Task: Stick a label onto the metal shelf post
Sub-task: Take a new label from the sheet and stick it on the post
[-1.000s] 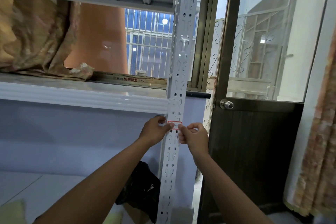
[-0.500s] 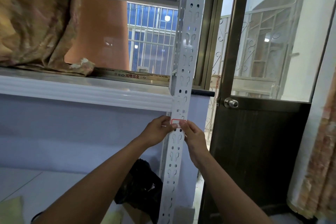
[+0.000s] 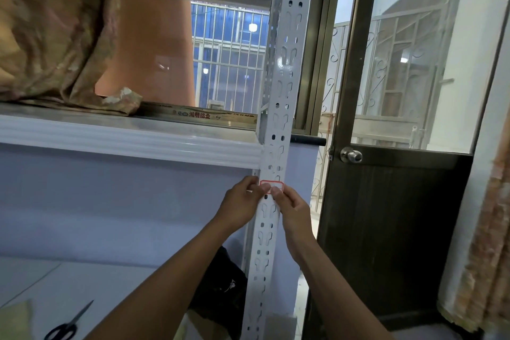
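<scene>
Label [image 3: 271,186], white with a red border, lies flat across the front face of the metal shelf post [image 3: 284,63], just below the point where the white shelf edge [image 3: 124,138] meets the post. Both grips close on it from the sides. The left grip [image 3: 239,201] comes in from the post's left edge, its thumb laid on the lower left part of the label and its fingers curled in beside the post; whether they reach behind the metal cannot be told. The right grip [image 3: 293,210] comes in from the right edge, its thumb tip on the lower right part of the label and its other fingers bent and bunched against the post's right side. The two thumb tips sit close together on the sticker, so only its upper border and corners show. Neither grip is spread; each is clenched on the label against the post.

Scissors [image 3: 66,323] lie on the floor at lower left, well apart from the post. A black bag [image 3: 220,292] sits just left of the post's foot. A dark door [image 3: 386,229] with a round knob [image 3: 351,156] stands to the right, and folded patterned cloth [image 3: 49,44] rests on the shelf at upper left.
</scene>
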